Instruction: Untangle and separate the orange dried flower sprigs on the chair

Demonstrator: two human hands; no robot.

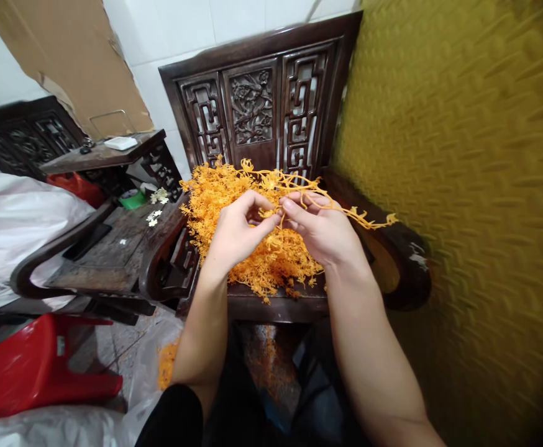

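Note:
A big heap of orange plastic flower sprigs [271,264] lies on the seat of a dark carved wooden chair [253,310]. Above the heap, my right hand [325,230] is closed around a branched orange plastic flower stem [367,220], whose long end sticks out to the right. My left hand [241,230] faces it with thumb and forefinger pinched together on an orange part at the stem's near end. Both sets of fingertips almost meet. The exact point of the left pinch is partly hidden by the fingers.
A yellow-green textured sheet [462,155] stands close on the right. At left are a wooden chair [108,248] with green tape [132,198] and small white flowers [154,217], a large white sack [24,230], a red plastic stool [24,366] and a clear plastic bag [148,360].

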